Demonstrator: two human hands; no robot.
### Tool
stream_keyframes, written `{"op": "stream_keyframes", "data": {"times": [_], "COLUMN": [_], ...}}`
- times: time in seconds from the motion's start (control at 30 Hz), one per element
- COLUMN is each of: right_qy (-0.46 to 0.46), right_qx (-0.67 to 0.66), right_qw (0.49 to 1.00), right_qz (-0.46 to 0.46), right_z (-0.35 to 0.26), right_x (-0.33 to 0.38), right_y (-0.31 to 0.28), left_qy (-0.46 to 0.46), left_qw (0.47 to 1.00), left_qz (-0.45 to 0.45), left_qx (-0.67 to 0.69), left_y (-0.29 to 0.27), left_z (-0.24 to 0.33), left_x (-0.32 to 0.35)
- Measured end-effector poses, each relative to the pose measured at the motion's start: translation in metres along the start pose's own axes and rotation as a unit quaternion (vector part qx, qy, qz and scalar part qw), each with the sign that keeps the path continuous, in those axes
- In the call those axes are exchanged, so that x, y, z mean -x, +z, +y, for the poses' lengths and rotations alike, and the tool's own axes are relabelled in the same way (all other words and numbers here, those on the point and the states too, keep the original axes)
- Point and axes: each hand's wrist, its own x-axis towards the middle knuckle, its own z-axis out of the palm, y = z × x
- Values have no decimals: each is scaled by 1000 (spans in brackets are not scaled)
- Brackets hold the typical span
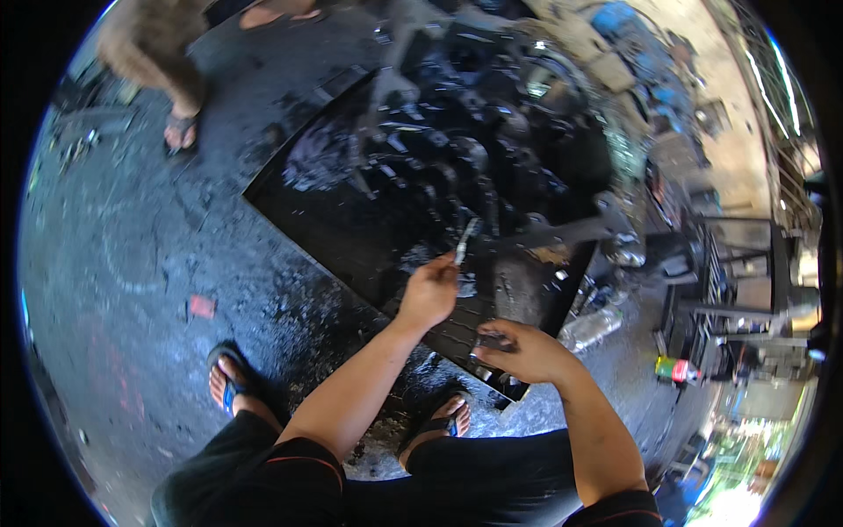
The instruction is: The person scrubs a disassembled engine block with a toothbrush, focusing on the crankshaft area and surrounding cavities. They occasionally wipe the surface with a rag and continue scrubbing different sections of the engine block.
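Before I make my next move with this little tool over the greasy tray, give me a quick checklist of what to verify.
1. Left hand grip on the thin metal tool: ok, pinched at its lower end, tip pointing up over the tray.
2. Right hand grip: cannot tell, fingers curl around something small and dark at the tray's near corner.
3. Black tray flat on the floor: ok.
4. Engine block sitting steady in the tray: cannot tell, too dark and blurred.
5. Footing: not ok, the floor looks oily and you wear open sandals.
6. Other person's foot: ok, well away from the tray.
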Motion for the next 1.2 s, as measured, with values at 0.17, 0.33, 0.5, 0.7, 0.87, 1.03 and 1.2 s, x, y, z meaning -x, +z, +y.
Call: {"op": "stream_keyframes", "data": {"times": [0.17, 0.33, 0.5, 0.7, 0.87, 1.03, 1.2], "right_qy": [29, -23, 4, -48, -38, -9, -53], "right_qx": [3, -19, 7, 26, 32, 25, 19], "right_qw": [999, 999, 998, 997, 997, 997, 997], "right_qz": [-26, -33, -58, -54, -64, -77, -59], "right_z": [-6, -2, -2, -9, -11, -14, -15], "right_x": [-3, -15, -25, -26, -19, -12, -7], "right_y": [1, 6, 5, 5, 4, 0, -2], "left_qy": [50, -3, 1, 56, -13, 37, 172], "left_qw": [997, 990, 988, 897, 825, 954, 983], "left_qz": [-54, 49, 2, 105, 121, 121, -57], "left_qx": [29, -133, -152, -427, -551, -270, -25], "left_y": [2, -1, -14, -108, -147, -88, -24], "left_z": [38, 39, 38, 9, 7, 40, 82], "left_x": [14, 15, 21, -25, -48, -13, 27]}}
